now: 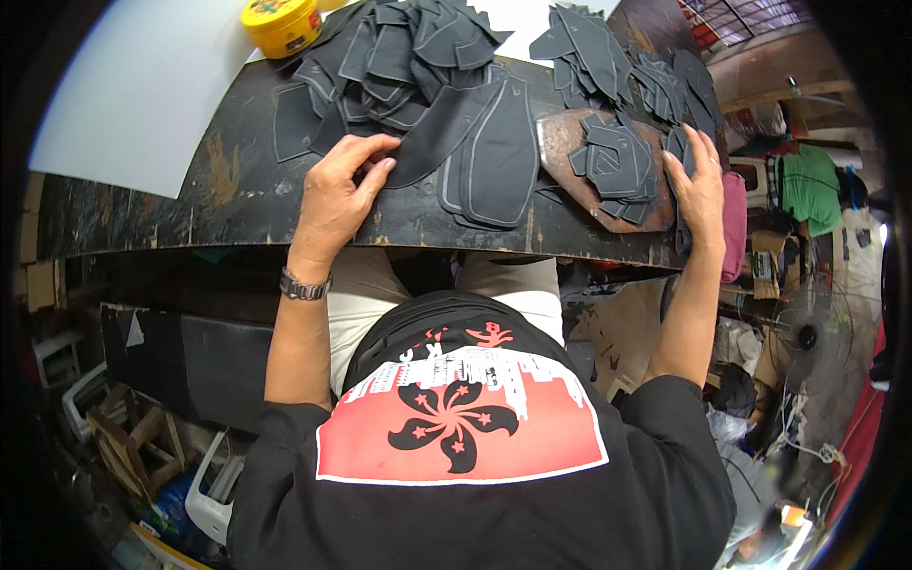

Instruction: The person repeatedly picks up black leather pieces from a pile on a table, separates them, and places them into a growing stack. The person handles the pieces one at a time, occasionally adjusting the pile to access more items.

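Observation:
My left hand (344, 185) is curled, with thumb and index finger at the left end of a long black cut piece (437, 142) and closed on its edge. Beside that piece lie larger black panels with pale outlines (503, 152). A heaped pile of similar black pieces (399, 57) rises just beyond my left hand. Over at the right, my right hand (698, 180) has its fingers stretched and apart, resting by a narrow stack of black pieces (678, 152). Between my hands, small black pieces (617, 166) sit on a worn brown board (579, 185).
The dark, scuffed table (228, 214) runs across in front of me. A white sheet (142, 95) covers its left part, near a yellow tub (282, 27). More black pieces (589, 52) lie at the far right. A fan (807, 337) stands beyond the table's right end.

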`<state>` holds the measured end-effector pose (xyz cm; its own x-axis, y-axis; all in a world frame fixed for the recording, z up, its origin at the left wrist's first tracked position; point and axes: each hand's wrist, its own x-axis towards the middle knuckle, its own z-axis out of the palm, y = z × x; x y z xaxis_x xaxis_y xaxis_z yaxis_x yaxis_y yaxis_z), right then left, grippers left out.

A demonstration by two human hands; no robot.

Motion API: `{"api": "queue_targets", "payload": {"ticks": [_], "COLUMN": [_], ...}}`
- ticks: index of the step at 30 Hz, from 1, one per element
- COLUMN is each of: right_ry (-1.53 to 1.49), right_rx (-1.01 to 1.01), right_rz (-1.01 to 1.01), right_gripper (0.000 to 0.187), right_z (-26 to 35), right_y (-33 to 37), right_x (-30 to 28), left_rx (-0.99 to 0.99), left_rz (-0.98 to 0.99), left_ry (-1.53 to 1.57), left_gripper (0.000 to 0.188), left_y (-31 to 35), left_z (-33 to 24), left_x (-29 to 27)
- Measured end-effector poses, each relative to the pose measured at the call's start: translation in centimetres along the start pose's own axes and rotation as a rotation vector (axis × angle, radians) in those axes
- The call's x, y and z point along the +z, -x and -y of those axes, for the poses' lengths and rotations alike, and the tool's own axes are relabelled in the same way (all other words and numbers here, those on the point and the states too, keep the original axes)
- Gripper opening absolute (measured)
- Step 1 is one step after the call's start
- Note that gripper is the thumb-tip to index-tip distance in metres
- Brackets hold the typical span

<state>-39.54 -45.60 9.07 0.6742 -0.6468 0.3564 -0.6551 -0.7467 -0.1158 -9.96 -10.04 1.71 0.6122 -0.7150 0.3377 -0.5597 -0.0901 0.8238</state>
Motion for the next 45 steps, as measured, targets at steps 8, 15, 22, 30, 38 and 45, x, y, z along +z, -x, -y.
{"api": "queue_targets", "payload": {"ticks": [8, 15, 22, 30, 38, 45], "right_ry": [-0.377, -0.216, -0.931, -1.147, 0.346, -0.167], "right_rx": [-0.686, -0.756, -0.328, 0.189, -0.110, -0.760], "right_rz": [0.059, 0.025, 0.218, -0.037, 0.170, 0.016], "right_gripper": [0.050, 0.032, 0.020, 0.028, 0.070, 0.064], "right_z": [21.7, 24.2, 17.3, 4.7, 7.3, 17.3], "right_y": [-0.8, -2.0, -4.2, -17.1, -16.6, -12.3], "right_x": [7.1, 8.5, 4.0, 10.2, 13.1, 12.5], "left_rx": [0.000, -0.042, -0.036, -0.049, -0.072, -0.097], "left_rz": [-0.195, -0.163, -0.135, -0.103, -0.097, -0.079], "left_ry": [0.073, 0.058, 0.004, -0.013, 0.003, -0.008], "left_gripper": [0.027, 0.020, 0.020, 0.020, 0.019, 0.017], "left_y": [-0.2, -0.4, -0.2, -0.5, -0.5, -0.7], "left_z": [0.3, 0.8, 0.5, 0.3, 0.2, 0.4], "left_x": [-0.2, -0.5, -0.4, -0.2, -0.2, -0.4]}}
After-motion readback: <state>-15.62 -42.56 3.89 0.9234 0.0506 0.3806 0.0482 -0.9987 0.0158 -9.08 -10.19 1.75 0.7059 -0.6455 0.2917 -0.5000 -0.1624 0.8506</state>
